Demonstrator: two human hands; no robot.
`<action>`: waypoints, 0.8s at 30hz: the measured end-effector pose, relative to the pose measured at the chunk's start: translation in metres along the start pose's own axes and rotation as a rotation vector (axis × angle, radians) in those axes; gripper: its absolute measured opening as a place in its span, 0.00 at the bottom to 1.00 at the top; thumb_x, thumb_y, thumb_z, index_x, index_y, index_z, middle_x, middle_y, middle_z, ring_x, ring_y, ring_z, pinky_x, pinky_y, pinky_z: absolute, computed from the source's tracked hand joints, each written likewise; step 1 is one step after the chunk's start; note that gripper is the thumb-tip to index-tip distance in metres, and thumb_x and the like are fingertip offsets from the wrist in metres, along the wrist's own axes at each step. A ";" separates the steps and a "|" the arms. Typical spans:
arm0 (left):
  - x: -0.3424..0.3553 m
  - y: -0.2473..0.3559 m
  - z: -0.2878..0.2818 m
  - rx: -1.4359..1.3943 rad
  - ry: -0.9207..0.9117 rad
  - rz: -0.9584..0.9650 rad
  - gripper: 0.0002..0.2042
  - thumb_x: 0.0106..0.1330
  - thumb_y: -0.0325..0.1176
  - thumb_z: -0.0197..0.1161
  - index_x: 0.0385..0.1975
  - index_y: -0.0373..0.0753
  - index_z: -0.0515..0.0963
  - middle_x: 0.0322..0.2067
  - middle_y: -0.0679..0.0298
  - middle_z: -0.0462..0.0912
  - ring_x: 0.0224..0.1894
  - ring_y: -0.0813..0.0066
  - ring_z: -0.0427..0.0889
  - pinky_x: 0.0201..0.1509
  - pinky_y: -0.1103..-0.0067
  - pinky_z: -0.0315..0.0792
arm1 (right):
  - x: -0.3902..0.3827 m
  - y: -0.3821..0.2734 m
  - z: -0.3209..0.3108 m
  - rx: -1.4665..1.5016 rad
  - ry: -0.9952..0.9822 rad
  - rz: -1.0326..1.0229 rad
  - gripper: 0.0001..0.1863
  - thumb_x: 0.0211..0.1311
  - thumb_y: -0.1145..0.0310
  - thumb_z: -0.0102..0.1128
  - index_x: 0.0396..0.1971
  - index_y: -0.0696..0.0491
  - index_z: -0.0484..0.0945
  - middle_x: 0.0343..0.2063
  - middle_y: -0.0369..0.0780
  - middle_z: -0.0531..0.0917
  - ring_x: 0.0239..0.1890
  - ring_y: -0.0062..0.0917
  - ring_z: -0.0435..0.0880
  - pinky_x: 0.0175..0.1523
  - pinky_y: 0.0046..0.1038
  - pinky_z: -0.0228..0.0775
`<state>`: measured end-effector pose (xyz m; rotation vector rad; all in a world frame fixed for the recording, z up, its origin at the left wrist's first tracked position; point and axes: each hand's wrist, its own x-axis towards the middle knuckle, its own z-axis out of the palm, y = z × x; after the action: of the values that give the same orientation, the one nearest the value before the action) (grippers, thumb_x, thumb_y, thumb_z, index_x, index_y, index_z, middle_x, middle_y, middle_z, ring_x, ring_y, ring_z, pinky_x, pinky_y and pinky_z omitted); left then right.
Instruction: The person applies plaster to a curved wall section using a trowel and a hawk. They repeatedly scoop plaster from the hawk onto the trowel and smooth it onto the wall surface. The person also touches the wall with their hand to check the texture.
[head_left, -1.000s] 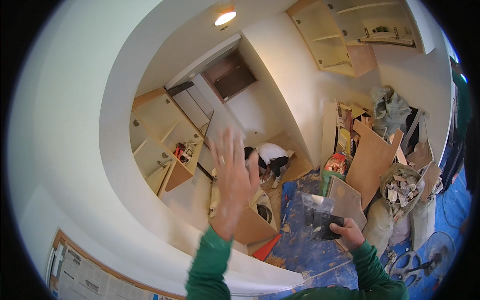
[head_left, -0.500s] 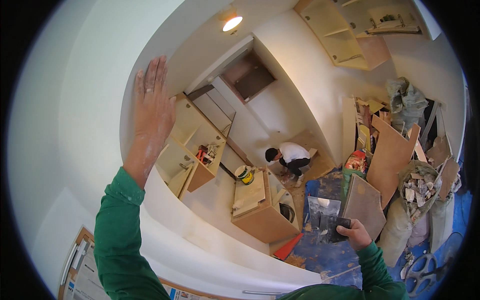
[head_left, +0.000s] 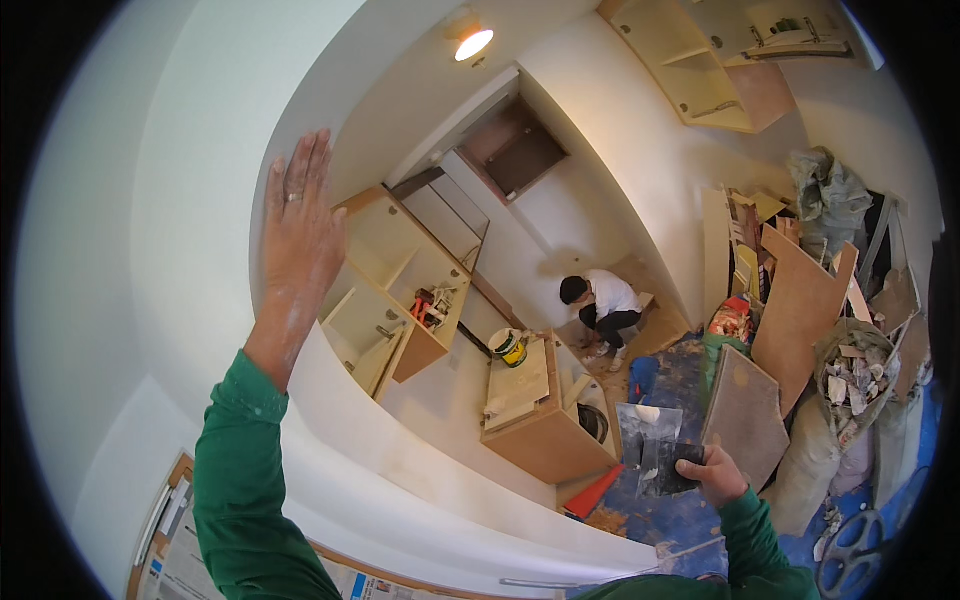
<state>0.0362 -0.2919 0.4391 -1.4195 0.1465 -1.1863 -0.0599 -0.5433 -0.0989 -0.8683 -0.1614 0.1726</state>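
Note:
My left hand (head_left: pixel 303 235) lies flat with fingers stretched out on the pale curved edge of the wall (head_left: pixel 265 190). It holds nothing, and a ring and whitish dust show on it. Low on the right, my right hand (head_left: pixel 718 474) is closed round the dark grip of a broad scraper (head_left: pixel 652 430). Its wide, shiny blade points up and left, away from my body. White smears show on the blade. Both my arms wear green sleeves (head_left: pixel 240 450).
A co-worker (head_left: pixel 608 305) crouches on the floor beyond a wooden cabinet (head_left: pixel 540 430) with a paint bucket (head_left: pixel 508 347) on top. Open wall cabinets (head_left: pixel 400 270) hang nearer. Broken boards (head_left: pixel 800 310) and rubble sacks (head_left: pixel 810 450) crowd the right, over blue floor sheeting (head_left: pixel 640 500).
The view has turned slightly, so the room appears shifted to the right. My left hand sits a little lower on the wall edge. My right hand keeps its grip on the scraper.

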 end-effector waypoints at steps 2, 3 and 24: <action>-0.014 -0.007 0.009 0.049 -0.033 0.030 0.37 0.74 0.49 0.52 0.77 0.36 0.49 0.80 0.62 0.38 0.81 0.66 0.32 0.82 0.62 0.34 | 0.001 0.001 0.002 -0.011 0.003 0.009 0.16 0.66 0.69 0.65 0.48 0.65 0.81 0.41 0.40 0.87 0.42 0.24 0.85 0.54 0.31 0.77; -0.019 -0.006 0.008 0.034 -0.050 0.027 0.37 0.74 0.50 0.51 0.76 0.36 0.50 0.79 0.61 0.41 0.81 0.64 0.34 0.82 0.62 0.34 | 0.001 0.000 0.004 -0.001 -0.002 0.023 0.16 0.66 0.69 0.65 0.48 0.65 0.81 0.41 0.40 0.87 0.42 0.24 0.85 0.54 0.31 0.77; -0.321 0.301 -0.122 -3.018 -0.867 -0.893 0.22 0.81 0.41 0.44 0.59 0.26 0.72 0.57 0.53 0.80 0.61 0.66 0.77 0.68 0.67 0.67 | 0.028 -0.015 0.094 -0.091 -0.195 0.190 0.16 0.69 0.66 0.65 0.46 0.64 0.82 0.40 0.36 0.86 0.39 0.18 0.82 0.50 0.25 0.74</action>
<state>-0.0388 -0.2338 -0.0075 1.4745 -0.3137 -0.1947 -0.0516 -0.4772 -0.0260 -0.9573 -0.2706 0.4307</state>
